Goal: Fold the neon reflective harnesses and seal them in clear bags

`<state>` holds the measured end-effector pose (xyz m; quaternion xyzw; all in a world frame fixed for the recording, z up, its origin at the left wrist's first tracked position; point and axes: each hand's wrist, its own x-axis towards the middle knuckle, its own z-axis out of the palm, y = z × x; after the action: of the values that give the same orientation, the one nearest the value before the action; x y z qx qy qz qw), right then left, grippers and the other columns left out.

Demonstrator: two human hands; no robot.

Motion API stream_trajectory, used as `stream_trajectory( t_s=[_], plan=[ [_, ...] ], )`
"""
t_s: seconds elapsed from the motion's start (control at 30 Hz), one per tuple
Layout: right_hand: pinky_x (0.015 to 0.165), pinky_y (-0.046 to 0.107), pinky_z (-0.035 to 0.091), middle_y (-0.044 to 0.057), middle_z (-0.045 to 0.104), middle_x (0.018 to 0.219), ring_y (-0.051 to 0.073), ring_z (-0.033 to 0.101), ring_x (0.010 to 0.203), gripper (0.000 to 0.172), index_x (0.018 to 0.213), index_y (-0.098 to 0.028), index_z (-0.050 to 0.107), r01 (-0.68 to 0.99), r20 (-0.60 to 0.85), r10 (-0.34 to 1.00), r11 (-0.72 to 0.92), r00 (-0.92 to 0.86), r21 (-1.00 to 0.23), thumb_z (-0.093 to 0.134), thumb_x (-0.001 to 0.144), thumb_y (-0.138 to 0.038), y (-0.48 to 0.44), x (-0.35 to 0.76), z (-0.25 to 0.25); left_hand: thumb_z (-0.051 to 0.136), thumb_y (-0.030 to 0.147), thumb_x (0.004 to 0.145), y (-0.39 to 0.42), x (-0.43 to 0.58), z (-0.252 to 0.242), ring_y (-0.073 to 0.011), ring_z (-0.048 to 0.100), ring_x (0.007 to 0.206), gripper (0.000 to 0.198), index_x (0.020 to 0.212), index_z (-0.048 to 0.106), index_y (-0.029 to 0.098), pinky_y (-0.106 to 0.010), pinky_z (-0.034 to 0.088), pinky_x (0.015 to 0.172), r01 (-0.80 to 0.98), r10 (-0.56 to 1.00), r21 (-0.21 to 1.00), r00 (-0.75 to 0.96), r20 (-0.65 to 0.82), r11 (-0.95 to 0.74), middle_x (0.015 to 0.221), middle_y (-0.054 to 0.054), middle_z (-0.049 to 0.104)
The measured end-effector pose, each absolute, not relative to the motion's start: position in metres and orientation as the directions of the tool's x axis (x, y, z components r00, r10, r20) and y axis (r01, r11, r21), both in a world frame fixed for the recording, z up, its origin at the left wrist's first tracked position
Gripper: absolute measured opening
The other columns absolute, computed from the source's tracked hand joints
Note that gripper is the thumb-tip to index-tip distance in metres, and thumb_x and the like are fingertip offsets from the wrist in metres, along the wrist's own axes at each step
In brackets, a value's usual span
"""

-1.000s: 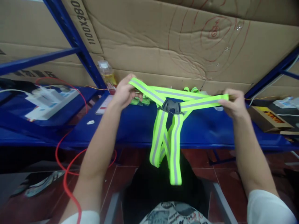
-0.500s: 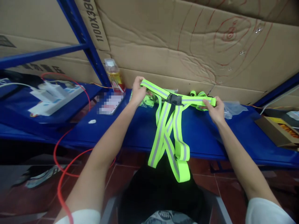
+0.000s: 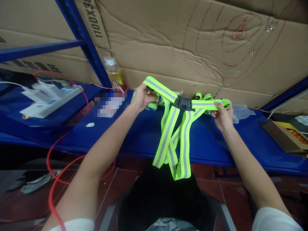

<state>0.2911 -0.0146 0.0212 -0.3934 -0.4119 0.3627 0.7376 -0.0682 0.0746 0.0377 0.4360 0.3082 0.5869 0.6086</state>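
Left grip (image 3: 141, 98) and right grip (image 3: 223, 116) hold neon straps (image 3: 186, 141) (buckle (image 3: 183, 103) seemingly fastened).

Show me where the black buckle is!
In the head view, the black buckle is right of centre, on the green straps between left hand and right hand.

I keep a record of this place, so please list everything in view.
harness: 1, lime-grey, centre
buckle: 1, black, mid-harness
spare straps: count unclear, lime, behind harness
plastic bag: at least 1, clear, rear right
bottle: 1, yellow-red, left rear
pixelated item: 1, pale, in front of bottle
small piece: 1, white, left
power strip: 1, white, far left
cables: several, red and white, both sides
box: 1, brown, right end
table: 1, blue, centre
posts: 2, blue, both sides
cardboard: count unclear, brown, behind table
floor: 1, red, below
bars: 2, grey, bottom
left hand: 1, harness's left end
right hand: 1, harness's right end
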Motion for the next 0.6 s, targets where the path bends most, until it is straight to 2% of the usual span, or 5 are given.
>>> stream_trajectory(
  t_s=[0.17, 0.23, 0.4, 0.53, 0.6],
  plan=[
    [0.043, 0.017, 0.036, -0.010, 0.048, 0.062, 0.005, 0.034, 0.048, 0.031, 0.095, -0.023, 0.065, -0.394, 0.130, 0.959, 0.224, 0.251, -0.892, 0.081, 0.069, -0.020, -0.014, 0.292, 0.023, 0.062, 0.050, 0.091, 0.048, -0.051, 0.047, -0.0274, 0.075, 0.101, 0.057, 0.057, 0.025, 0.025, -0.035, 0.063, 0.086, -0.546, 0.938, 0.809, 0.114, 0.327, -0.216, 0.059, -0.007, 0.056],
    [0.044, 0.016, 0.038, -0.009, 0.048, 0.063, 0.004, 0.033, 0.049, 0.029, 0.096, -0.021, 0.068, -0.422, 0.100, 0.966, 0.196, 0.240, -0.885, 0.078, 0.069, -0.020, -0.014, 0.290, 0.024, 0.062, 0.046, 0.090, 0.045, -0.050, 0.046, -0.0296, 0.074, 0.107, 0.059, 0.054, 0.021, 0.024, -0.039, 0.062, 0.092, -0.567, 0.923, 0.792, 0.134, 0.361, -0.227, 0.056, -0.006, 0.052],
    [0.040, 0.016, 0.029, -0.006, 0.053, 0.068, 0.005, 0.037, 0.049, 0.025, 0.093, -0.022, 0.066, -0.443, 0.035, 0.948, 0.181, 0.316, -0.878, 0.068, 0.068, -0.017, -0.013, 0.289, 0.024, 0.063, 0.029, 0.080, 0.044, -0.054, 0.044, -0.0286, 0.072, 0.087, 0.050, 0.050, 0.023, 0.025, -0.042, 0.064, 0.085, -0.503, 0.957, 0.837, 0.058, 0.284, -0.218, 0.045, -0.001, 0.024],
    [0.037, 0.021, 0.026, -0.008, 0.039, 0.060, 0.006, 0.021, 0.043, 0.016, 0.080, -0.023, 0.055, -0.476, 0.020, 0.970, 0.137, 0.242, -0.868, 0.065, 0.069, -0.021, -0.014, 0.292, 0.023, 0.061, 0.024, 0.076, 0.036, -0.052, 0.052, -0.0268, 0.072, 0.087, 0.048, 0.045, 0.024, 0.023, -0.038, 0.062, 0.076, -0.491, 0.947, 0.833, 0.047, 0.316, -0.254, 0.048, -0.003, 0.038],
    [0.038, 0.023, 0.029, -0.008, 0.037, 0.059, 0.007, 0.019, 0.043, 0.017, 0.078, -0.025, 0.049, -0.474, 0.025, 0.974, 0.132, 0.225, -0.871, 0.065, 0.070, -0.025, -0.016, 0.293, 0.023, 0.061, 0.023, 0.075, 0.033, -0.050, 0.054, -0.0218, 0.070, 0.074, 0.049, 0.042, 0.025, 0.022, -0.033, 0.058, 0.068, -0.475, 0.960, 0.850, 0.039, 0.277, -0.226, 0.048, -0.002, 0.041]
  ],
)
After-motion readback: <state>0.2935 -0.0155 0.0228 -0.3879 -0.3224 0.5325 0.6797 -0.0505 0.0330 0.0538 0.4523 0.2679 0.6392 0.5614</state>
